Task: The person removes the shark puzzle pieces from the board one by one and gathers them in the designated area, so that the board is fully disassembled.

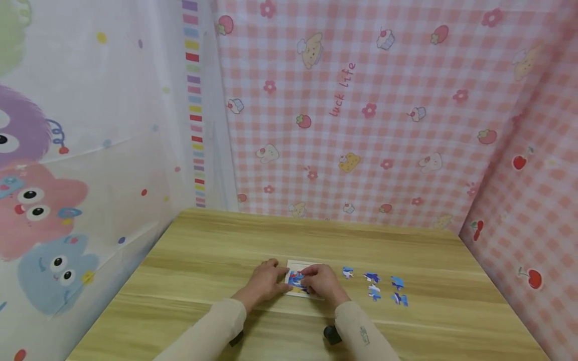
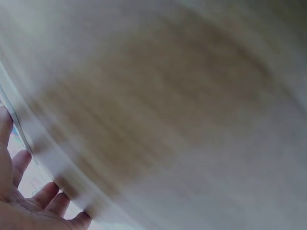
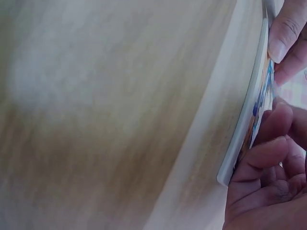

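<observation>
A small white-rimmed puzzle board [image 1: 295, 263] lies flat on the table, with a colourful, mostly blue picture [image 1: 295, 282] partly filling it. My left hand [image 1: 266, 282] is at its left side, thumb and fingertips at the rim. In the left wrist view, the fingers of that left hand [image 2: 29, 201] are spread and fairly straight. Over the board's right half, my right hand [image 1: 322, 282] has thumb and forefinger together on a puzzle piece, mostly hidden by the fingers. The right wrist view shows the right hand's curled fingers [image 3: 276, 163] low along the board's edge [image 3: 242, 129].
Right of the board, several loose blue-and-white puzzle pieces [image 1: 374, 292] lie spread on the wooden table [image 1: 217, 235]. A checked pink cloth [image 1: 343, 130] hangs behind the table, and a white patterned curtain [image 1: 131, 150] hangs along the left.
</observation>
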Action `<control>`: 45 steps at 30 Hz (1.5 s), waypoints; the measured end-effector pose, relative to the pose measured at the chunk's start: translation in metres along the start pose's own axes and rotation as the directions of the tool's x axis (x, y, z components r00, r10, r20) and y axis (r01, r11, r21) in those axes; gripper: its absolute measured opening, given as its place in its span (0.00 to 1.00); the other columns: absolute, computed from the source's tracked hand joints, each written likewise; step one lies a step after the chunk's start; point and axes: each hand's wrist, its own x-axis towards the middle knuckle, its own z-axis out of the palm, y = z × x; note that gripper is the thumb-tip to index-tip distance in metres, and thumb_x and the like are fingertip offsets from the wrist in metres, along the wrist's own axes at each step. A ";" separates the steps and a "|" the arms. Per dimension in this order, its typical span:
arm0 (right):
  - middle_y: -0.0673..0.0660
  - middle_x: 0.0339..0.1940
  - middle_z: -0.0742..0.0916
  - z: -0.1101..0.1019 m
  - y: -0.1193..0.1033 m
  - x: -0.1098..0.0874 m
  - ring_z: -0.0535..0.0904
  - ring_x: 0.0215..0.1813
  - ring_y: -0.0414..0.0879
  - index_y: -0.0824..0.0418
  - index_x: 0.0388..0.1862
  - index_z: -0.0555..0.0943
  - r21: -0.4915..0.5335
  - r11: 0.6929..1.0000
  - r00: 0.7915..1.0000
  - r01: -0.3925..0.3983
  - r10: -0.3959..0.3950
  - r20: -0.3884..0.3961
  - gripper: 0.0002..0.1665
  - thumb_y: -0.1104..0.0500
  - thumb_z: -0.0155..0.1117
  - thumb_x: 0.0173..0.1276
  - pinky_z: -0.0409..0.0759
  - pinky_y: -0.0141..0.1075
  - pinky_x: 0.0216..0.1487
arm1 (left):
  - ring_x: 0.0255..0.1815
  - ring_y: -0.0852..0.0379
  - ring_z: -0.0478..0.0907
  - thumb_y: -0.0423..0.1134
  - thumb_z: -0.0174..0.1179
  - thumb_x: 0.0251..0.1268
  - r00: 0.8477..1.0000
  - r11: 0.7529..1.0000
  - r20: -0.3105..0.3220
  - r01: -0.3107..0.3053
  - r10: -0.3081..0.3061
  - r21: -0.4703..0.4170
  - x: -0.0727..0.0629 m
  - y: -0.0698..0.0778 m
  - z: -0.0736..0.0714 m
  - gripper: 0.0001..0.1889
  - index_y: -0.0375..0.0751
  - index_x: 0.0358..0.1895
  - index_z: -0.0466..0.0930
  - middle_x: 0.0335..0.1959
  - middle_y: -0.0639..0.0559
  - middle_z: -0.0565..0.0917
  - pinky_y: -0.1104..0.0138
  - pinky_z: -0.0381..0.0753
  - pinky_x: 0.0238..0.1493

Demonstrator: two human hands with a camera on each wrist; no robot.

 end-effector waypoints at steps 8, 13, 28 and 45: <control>0.52 0.19 0.81 0.000 0.002 -0.001 0.73 0.20 0.39 0.71 0.43 0.84 0.019 1.000 0.999 0.002 -0.002 -0.036 0.09 0.72 0.64 0.63 0.71 0.28 0.20 | 0.63 0.33 0.69 0.50 0.69 0.61 1.000 1.000 0.015 -0.002 0.001 0.004 0.002 0.005 0.003 0.28 0.37 0.61 0.79 0.61 0.30 0.73 0.42 0.66 0.64; 0.53 0.19 0.82 -0.003 0.004 -0.003 0.74 0.20 0.39 0.70 0.42 0.84 0.026 1.000 0.999 -0.014 0.015 -0.043 0.08 0.71 0.65 0.63 0.69 0.27 0.19 | 0.62 0.33 0.69 0.50 0.68 0.62 1.000 1.000 0.031 -0.001 0.001 0.002 0.003 0.008 0.006 0.28 0.37 0.61 0.79 0.61 0.31 0.73 0.43 0.65 0.65; 0.55 0.23 0.83 -0.016 0.009 -0.007 0.73 0.21 0.40 0.72 0.43 0.83 0.118 0.993 0.996 -0.011 0.021 -0.087 0.11 0.73 0.62 0.60 0.70 0.28 0.21 | 0.64 0.31 0.68 0.50 0.69 0.61 1.000 1.000 0.025 -0.002 0.003 -0.019 0.007 0.012 0.009 0.29 0.37 0.62 0.79 0.63 0.29 0.71 0.42 0.64 0.67; 0.59 0.34 0.86 -0.091 0.023 -0.038 0.78 0.26 0.45 0.72 0.46 0.83 0.054 0.998 0.977 -0.032 0.043 -0.209 0.11 0.70 0.61 0.66 0.73 0.34 0.26 | 0.67 0.29 0.65 0.47 0.70 0.61 0.999 0.997 0.005 0.035 -0.035 -0.073 0.000 0.006 0.000 0.29 0.34 0.61 0.78 0.65 0.27 0.69 0.40 0.61 0.68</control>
